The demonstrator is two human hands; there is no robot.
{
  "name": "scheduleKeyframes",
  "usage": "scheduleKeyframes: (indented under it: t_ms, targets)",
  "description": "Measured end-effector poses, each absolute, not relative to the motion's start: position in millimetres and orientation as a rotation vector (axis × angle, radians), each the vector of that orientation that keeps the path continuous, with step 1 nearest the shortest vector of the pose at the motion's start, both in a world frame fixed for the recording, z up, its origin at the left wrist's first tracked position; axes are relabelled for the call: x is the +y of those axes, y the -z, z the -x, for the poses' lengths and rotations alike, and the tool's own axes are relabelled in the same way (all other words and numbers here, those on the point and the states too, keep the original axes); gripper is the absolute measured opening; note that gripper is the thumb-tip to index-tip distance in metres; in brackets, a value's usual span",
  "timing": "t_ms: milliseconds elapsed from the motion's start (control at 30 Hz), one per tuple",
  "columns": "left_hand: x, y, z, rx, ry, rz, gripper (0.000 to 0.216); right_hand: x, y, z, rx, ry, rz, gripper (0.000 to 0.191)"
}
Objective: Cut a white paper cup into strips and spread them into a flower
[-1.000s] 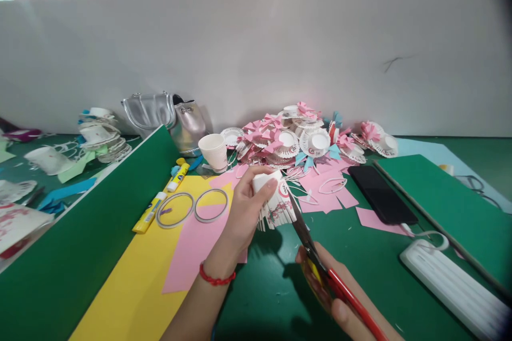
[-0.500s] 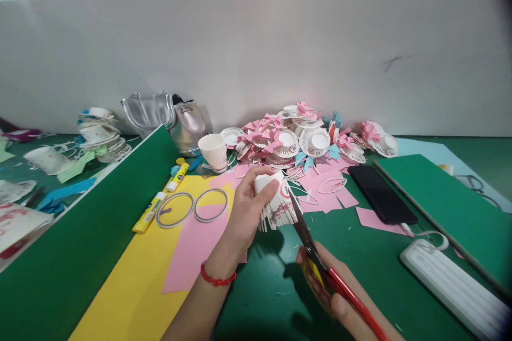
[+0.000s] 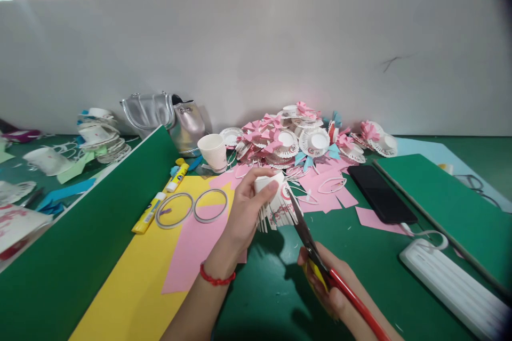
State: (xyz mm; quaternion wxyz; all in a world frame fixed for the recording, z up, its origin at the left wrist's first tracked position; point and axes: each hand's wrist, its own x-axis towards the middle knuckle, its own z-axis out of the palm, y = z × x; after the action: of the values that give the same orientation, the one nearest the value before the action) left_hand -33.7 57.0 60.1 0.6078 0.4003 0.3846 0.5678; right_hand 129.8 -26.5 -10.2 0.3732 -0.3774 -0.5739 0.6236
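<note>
My left hand grips a white paper cup held on its side, its wall cut into a fringe of thin strips with pink print. My right hand holds red and yellow handled scissors, with the blades meeting the cup's fringed edge. A red bead bracelet sits on my left wrist. Both hands hover over the green table, just right of a pink paper sheet.
A yellow sheet, two tape rings and glue sticks lie left. An uncut cup, a silver bag and a pile of cup flowers stand behind. A black phone and white power strip lie right.
Almost nothing differs: the cup and left hand shifted very slightly, and the scissors stay at the cup's fringed edge.
</note>
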Motion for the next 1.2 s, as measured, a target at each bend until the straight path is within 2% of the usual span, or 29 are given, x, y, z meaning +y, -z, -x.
scheduleKeyframes:
  t_ms: [367, 900, 1200]
  targets:
    - [56.5, -61.7, 34.1, 0.880, -1.314, -0.900, 0.020, -32.5, -11.7, -128.0, -1.544, -1.439, 1.049, 0.057]
    - [55.0, -63.4, 32.9, 0.867, -1.309, -0.907, 0.017, -37.8, -16.2, -127.6, -1.536, -1.377, 1.206, 0.062]
    - [54.0, -63.7, 32.1, 0.876, -1.315, -0.919, 0.019, -40.8, -14.2, -126.6, -1.541, -1.282, 1.248, 0.055]
